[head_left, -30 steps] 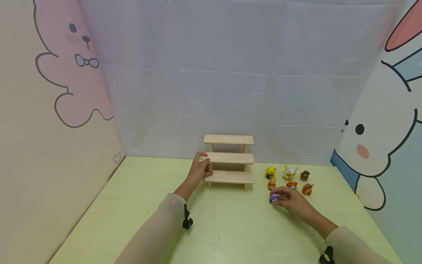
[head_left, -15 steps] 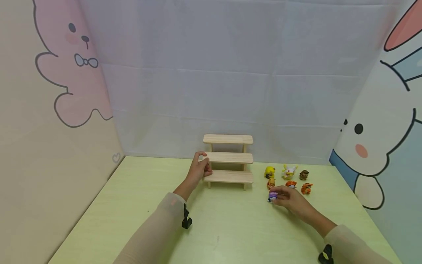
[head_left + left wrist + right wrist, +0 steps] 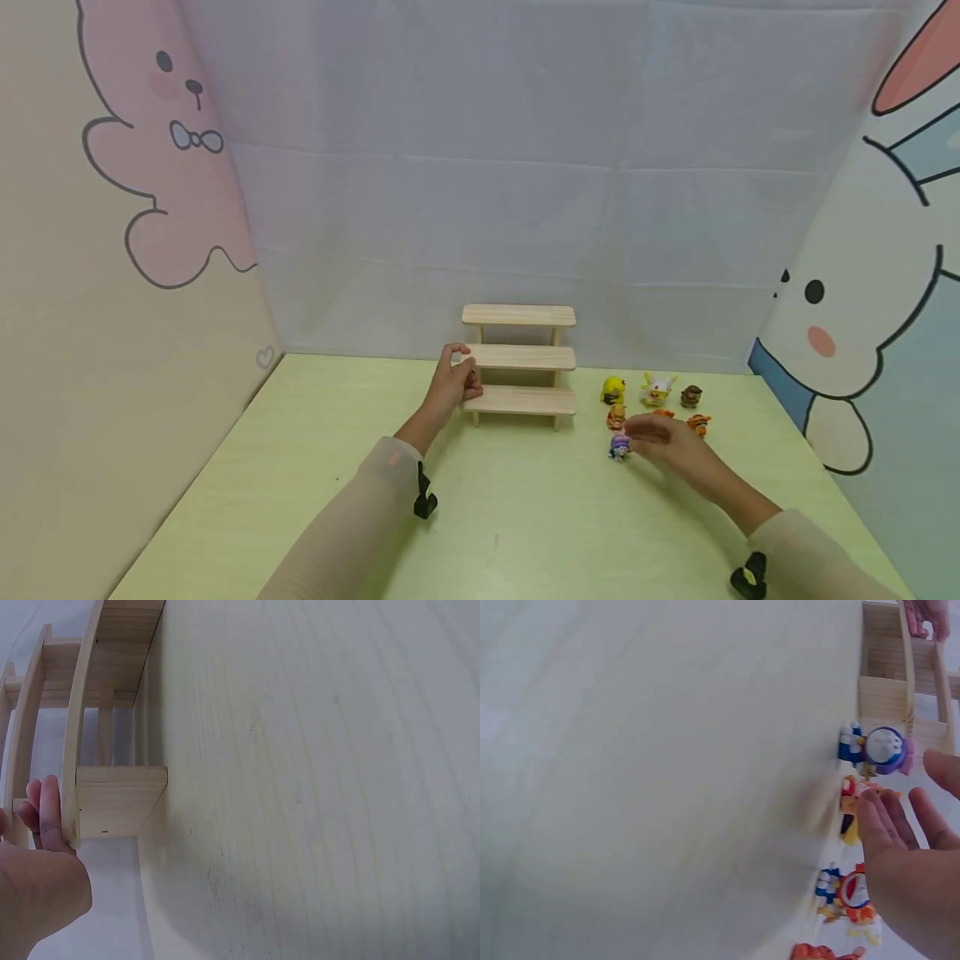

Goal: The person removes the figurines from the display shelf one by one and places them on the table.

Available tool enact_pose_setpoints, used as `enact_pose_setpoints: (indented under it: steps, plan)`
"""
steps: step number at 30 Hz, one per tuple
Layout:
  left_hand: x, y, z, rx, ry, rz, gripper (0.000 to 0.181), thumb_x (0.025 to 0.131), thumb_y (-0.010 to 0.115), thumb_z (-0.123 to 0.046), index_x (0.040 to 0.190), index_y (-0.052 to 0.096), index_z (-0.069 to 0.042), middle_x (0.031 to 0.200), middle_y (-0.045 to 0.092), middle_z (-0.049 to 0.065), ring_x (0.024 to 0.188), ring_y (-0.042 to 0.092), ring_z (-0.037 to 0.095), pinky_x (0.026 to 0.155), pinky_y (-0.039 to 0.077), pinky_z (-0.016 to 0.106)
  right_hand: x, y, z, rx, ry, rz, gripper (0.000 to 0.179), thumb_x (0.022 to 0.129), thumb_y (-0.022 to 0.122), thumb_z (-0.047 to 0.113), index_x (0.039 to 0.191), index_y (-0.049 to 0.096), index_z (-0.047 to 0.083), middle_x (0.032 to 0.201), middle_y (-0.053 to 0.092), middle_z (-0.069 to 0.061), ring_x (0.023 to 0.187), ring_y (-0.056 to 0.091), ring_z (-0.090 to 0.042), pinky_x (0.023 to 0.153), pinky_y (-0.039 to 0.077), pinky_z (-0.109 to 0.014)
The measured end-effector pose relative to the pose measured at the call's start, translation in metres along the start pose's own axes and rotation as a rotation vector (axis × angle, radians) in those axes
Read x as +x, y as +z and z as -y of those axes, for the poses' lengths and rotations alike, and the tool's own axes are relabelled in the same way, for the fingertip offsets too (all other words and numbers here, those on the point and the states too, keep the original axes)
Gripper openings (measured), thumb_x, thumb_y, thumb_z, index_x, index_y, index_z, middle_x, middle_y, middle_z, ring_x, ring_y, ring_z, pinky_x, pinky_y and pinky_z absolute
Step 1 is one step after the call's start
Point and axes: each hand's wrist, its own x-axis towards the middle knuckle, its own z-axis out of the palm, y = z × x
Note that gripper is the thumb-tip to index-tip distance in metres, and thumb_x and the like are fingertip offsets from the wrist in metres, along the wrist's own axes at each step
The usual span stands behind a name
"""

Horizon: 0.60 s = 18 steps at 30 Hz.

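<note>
A three-tier wooden display stand [image 3: 525,357] stands on the table against the back wall. At its left end my left hand [image 3: 452,385] grips the boards, the fingers reaching in between the middle and lowest tiers in the left wrist view. My right hand [image 3: 671,446] is beside a small purple-headed figurine [image 3: 619,447] standing upright. Thumb and fingers are spread apart with nothing between them, and the whole figurine [image 3: 881,746] shows past the fingertips in the right wrist view.
Behind the purple one stand more small figurines: a yellow one [image 3: 613,390], a white-and-yellow one [image 3: 658,389], a brown one [image 3: 691,396], an orange-yellow one [image 3: 617,417] and an orange one [image 3: 698,424]. Another orange one [image 3: 663,412] is partly hidden by my right hand. Walls enclose the pale table [image 3: 480,517].
My right hand has let go of the purple figurine and drawn slightly right, its fingers opening. The figurine shifted a little left before that. My left hand stays on the stand.
</note>
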Motion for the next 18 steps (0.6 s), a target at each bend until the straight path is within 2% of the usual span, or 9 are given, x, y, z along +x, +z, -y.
enact_pose_setpoints:
  steps: [4, 6, 11, 15, 18]
  plan:
    - [0.0, -0.001, 0.0, -0.003, -0.003, 0.003, 0.021, 0.11, 0.049, -0.018, 0.13, 0.043, -0.014, 0.076, 0.055, 0.008, 0.064, 0.062, 0.018, 0.067, 0.059, 0.03, -0.003, -0.006, 0.011, -0.093, 0.005, -0.032, 0.042, 0.103, 0.066, 0.018, 0.136, 0.058, -0.006, 0.135, 0.063, -0.024, 0.123, 0.063, -0.034, 0.09, 0.054, -0.023]
    - [0.0, -0.002, 0.001, -0.002, -0.006, 0.001, 0.022, 0.11, 0.05, -0.018, 0.13, 0.043, -0.014, 0.076, 0.055, 0.007, 0.065, 0.062, 0.017, 0.067, 0.059, 0.029, -0.004, -0.009, 0.018, -0.152, 0.0, -0.05, 0.043, 0.104, 0.065, 0.022, 0.137, 0.058, -0.006, 0.135, 0.063, -0.023, 0.123, 0.062, -0.036, 0.092, 0.055, -0.028]
    - [-0.001, -0.004, 0.001, -0.002, -0.007, -0.004, 0.023, 0.109, 0.051, -0.018, 0.131, 0.044, -0.013, 0.076, 0.056, 0.007, 0.066, 0.063, 0.018, 0.067, 0.06, 0.031, -0.004, -0.013, 0.032, -0.296, -0.064, -0.12, 0.039, 0.104, 0.064, 0.021, 0.134, 0.061, -0.004, 0.131, 0.065, -0.024, 0.119, 0.064, -0.04, 0.092, 0.058, -0.043]
    - [-0.002, -0.005, -0.001, -0.007, -0.001, -0.012, 0.024, 0.109, 0.052, -0.017, 0.131, 0.045, -0.013, 0.077, 0.056, 0.008, 0.067, 0.063, 0.019, 0.067, 0.061, 0.031, 0.0, -0.014, 0.039, -0.398, -0.126, -0.173, 0.036, 0.103, 0.065, 0.02, 0.132, 0.062, -0.002, 0.129, 0.067, -0.024, 0.114, 0.067, -0.04, 0.086, 0.06, -0.045]
    - [-0.002, -0.006, -0.002, -0.014, -0.002, -0.015, 0.024, 0.109, 0.053, -0.017, 0.131, 0.046, -0.013, 0.078, 0.057, 0.008, 0.067, 0.063, 0.019, 0.067, 0.061, 0.032, 0.006, -0.013, 0.041, -0.438, -0.164, -0.184, 0.038, 0.103, 0.065, 0.018, 0.135, 0.06, -0.002, 0.132, 0.065, -0.026, 0.115, 0.066, -0.043, 0.089, 0.059, -0.05]
